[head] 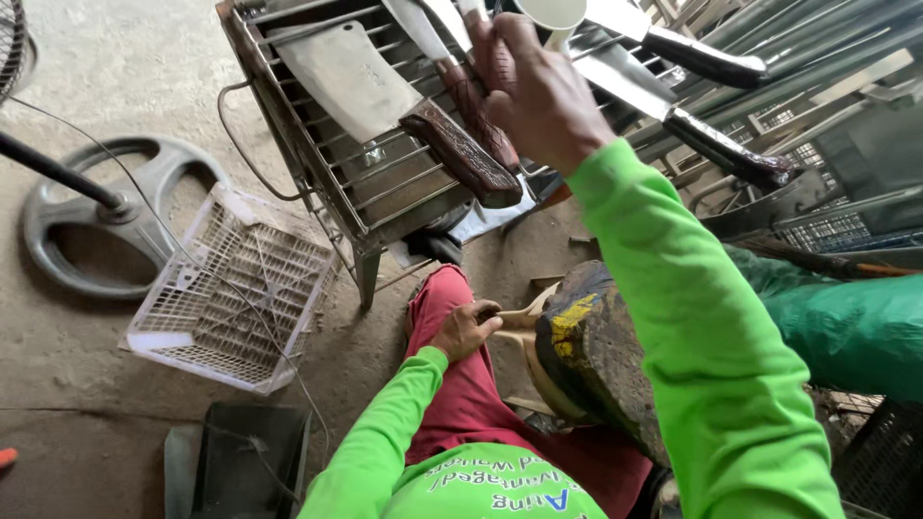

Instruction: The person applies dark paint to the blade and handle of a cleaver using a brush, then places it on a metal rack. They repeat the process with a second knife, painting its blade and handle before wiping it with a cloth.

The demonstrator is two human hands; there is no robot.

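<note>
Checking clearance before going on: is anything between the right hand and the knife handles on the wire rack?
Nothing visible. The right hand is already at the wooden knife handles on the wire rack, fingers closed around one. The cleaver lies just beside. The left hand rests on the thigh.

Person seen from above wearing a bright lime-green long-sleeved shirt (481, 485) with white and blue lettering at lower centre, sleeves reaching both wrists, and dark red trousers (471, 384) at centre frame.
</note>
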